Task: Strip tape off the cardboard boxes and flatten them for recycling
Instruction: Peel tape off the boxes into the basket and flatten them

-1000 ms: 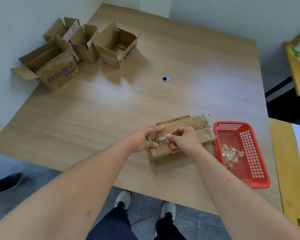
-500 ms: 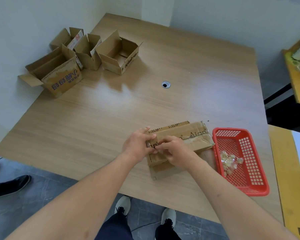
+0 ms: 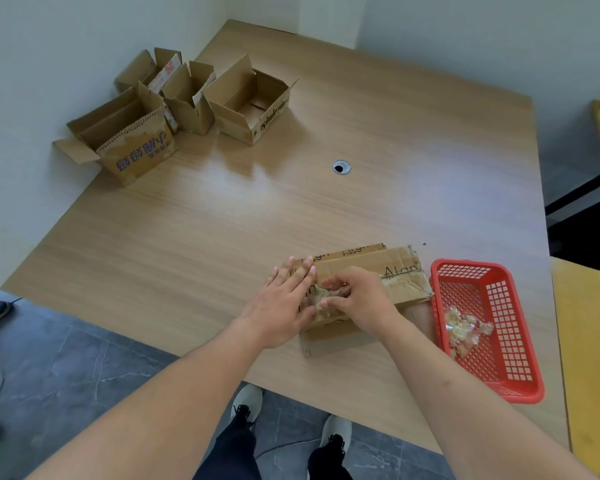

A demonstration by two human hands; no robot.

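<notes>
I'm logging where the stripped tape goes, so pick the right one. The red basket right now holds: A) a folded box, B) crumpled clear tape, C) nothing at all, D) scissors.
B: crumpled wads of clear tape lie inside the red basket, which sits on the table just right of the flattened box that the hands are working on.
</notes>
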